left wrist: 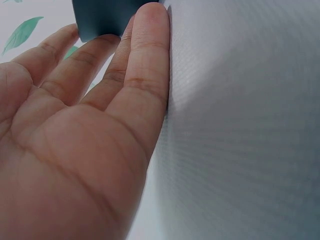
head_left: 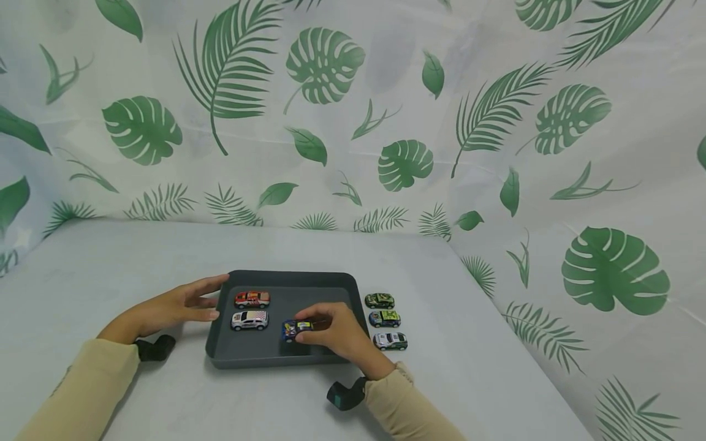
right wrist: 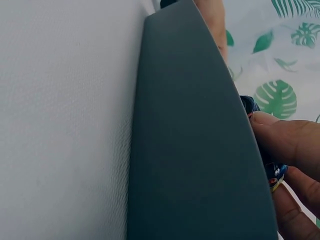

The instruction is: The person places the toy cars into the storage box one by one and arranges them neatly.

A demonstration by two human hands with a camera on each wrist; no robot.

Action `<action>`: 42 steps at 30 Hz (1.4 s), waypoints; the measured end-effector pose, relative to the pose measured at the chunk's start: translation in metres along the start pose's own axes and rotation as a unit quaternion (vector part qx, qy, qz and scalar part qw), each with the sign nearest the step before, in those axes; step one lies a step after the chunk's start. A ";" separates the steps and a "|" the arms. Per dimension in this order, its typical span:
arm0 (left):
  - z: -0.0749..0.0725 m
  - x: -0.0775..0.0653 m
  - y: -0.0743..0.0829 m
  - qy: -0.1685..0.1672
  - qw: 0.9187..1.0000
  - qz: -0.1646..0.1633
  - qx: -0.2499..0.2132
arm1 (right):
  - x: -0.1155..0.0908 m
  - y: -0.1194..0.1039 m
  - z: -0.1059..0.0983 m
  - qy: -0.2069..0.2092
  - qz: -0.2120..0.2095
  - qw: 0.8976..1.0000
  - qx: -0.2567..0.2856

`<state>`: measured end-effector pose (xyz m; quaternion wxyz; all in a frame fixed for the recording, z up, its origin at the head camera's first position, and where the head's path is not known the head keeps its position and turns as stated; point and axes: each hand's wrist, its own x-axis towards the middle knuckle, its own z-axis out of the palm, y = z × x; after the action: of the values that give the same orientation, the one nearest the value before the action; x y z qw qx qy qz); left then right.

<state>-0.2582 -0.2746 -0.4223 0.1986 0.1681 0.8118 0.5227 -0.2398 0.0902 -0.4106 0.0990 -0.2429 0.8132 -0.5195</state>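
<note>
1. Right hand [head_left: 339,327]: thumb and fingers pinched on the blue car [head_left: 289,331], over the tray [head_left: 298,296] floor. Can't tell from my feeds if the wheels touch down.
2. Left hand [head_left: 165,309]: fingers extended, not wrapped round anything, at the tray's left wall; left wrist view shows fingertips against the dark corner.
3. Step in hand, my read: placing the blue car. I'd want it level, lowered straight, thumb and fingers parted only once all wheels sit flat.
4. I'd line it up with the white car [head_left: 249,320], leaving a gap so knuckles don't nudge it or the red car [head_left: 252,299].
5. Light left-hand bracing should stop the tray sliding.
6. Blue car's look: small, dark blue, glossy, yellow patch on top, busy decals; right wrist view adds red and yellow detail. Partly hidden by fingers.
7. Three more cars [head_left: 384,318] line up outside, just right of the tray.
</note>
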 end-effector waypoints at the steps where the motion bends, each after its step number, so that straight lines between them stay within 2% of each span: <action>1: 0.000 0.000 0.000 0.000 1.000 0.001 0.000 | 0.000 -0.001 0.001 0.000 -0.001 1.000 -0.002; 10: 0.000 0.000 0.001 -0.003 1.000 0.010 -0.009 | 0.005 -0.005 0.009 0.006 0.005 1.000 0.008; 21: 0.001 0.002 0.001 0.003 1.000 -0.002 -0.002 | 0.012 -0.008 0.022 -0.001 0.000 1.000 0.028; 28: 0.001 0.002 0.001 0.002 1.000 -0.002 0.002 | 0.017 -0.013 0.030 0.004 0.024 0.999 0.028; 42: 0.000 0.002 0.001 0.000 1.000 -0.001 0.004 | 0.022 -0.023 0.045 0.001 0.032 0.999 0.014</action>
<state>-0.2598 -0.2731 -0.4213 0.1987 0.1683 0.8138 0.5195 -0.2334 0.0354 -0.4079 0.1180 -0.2148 0.8131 -0.5281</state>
